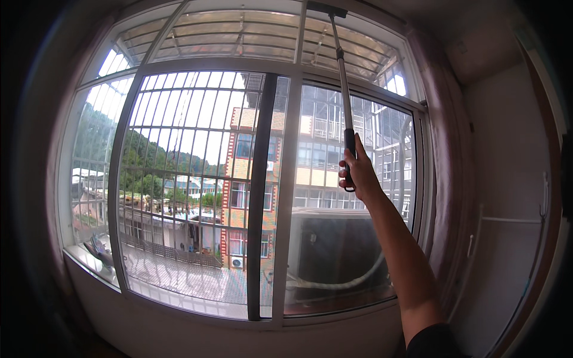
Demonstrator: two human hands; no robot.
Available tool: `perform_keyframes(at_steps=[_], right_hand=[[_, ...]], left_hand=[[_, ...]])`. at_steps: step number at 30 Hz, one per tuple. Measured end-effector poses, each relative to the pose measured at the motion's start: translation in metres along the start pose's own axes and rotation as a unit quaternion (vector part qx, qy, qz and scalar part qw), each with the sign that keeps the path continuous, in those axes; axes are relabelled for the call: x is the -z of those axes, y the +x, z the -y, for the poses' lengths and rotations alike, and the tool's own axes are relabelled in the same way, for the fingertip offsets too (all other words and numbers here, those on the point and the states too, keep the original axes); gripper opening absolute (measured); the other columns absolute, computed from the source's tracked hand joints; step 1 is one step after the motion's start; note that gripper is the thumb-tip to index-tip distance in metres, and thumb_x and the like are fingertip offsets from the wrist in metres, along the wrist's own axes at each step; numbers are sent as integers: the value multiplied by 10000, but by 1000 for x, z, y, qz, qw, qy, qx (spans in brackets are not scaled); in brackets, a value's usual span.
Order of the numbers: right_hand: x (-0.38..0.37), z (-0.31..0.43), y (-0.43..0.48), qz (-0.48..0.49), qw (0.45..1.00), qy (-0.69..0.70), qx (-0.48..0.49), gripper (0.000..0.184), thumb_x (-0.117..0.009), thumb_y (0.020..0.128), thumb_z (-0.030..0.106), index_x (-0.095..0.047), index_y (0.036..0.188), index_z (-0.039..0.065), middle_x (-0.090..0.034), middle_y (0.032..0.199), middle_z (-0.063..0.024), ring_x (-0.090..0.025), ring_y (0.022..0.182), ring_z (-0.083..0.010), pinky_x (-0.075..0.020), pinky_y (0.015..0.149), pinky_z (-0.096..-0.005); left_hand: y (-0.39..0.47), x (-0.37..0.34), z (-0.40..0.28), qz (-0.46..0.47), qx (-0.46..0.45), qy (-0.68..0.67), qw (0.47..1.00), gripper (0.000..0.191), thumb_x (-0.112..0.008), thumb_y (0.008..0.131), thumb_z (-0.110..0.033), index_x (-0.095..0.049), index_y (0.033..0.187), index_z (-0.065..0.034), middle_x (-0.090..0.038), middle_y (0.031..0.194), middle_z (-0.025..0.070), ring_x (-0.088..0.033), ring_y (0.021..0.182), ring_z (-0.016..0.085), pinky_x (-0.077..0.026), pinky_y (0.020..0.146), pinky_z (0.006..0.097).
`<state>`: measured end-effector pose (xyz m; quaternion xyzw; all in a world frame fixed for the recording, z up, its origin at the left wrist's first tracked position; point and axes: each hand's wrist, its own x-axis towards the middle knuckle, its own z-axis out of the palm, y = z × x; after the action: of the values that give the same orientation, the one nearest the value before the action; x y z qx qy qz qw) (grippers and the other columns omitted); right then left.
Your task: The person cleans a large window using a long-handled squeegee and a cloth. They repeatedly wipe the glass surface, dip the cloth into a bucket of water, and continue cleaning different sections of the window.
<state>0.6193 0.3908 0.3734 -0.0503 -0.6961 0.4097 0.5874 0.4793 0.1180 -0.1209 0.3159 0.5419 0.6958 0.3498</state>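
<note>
My right hand (pixel 359 168) grips the black handle of a telescopic window squeegee (pixel 344 89), with the arm stretched up and forward. The pole rises nearly upright, and its dark, wide head (pixel 329 9) lies at the top of the upper right window pane (pixel 322 44). Whether the head touches the glass or the frame I cannot tell. Behind the hand is the lower right sliding pane (pixel 322 179), which looks hazy. My left hand is out of view.
White window frame bars (pixel 291 179) divide the panes. Outside are a metal security grille (pixel 188 129) and an air-conditioner outdoor unit (pixel 335 255). A pinkish curtain (pixel 447 134) hangs at the right, near a white metal rack (pixel 510 220). Dark objects (pixel 99 251) lie on the left sill.
</note>
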Motion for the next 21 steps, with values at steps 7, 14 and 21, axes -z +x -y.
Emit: perform_keyframes(at_steps=[7,14,21], right_hand=[[-42,26,46,19,998,51,17,603,-443,925,168,-124,1401,356,-406,721,-36,-423,503,-119,-387,409,-294],[-71,18,58,12,999,19,23,655,-409,915,156,-18,1416,318,-362,578,-13,-399,415,-119,-369,352,-283],[-27,-14,25,-21,999,-41,-9,629,-431,925,173,-65,1419,304,-403,662,-33,-407,443,-110,-387,351,-277]], left_hand=[[-7,17,9,-26,19,2,999,395,-578,854,-113,-453,1214,-10,-615,805,92,-576,682,134,-476,573,247],[-1,20,24,-6,9,-3,1000,349,-575,857,-108,-489,1181,-12,-630,809,94,-586,695,138,-489,597,249],[-6,10,20,6,50,-1,999,330,-571,859,-110,-502,1163,-1,-631,791,93,-590,697,141,-493,611,254]])
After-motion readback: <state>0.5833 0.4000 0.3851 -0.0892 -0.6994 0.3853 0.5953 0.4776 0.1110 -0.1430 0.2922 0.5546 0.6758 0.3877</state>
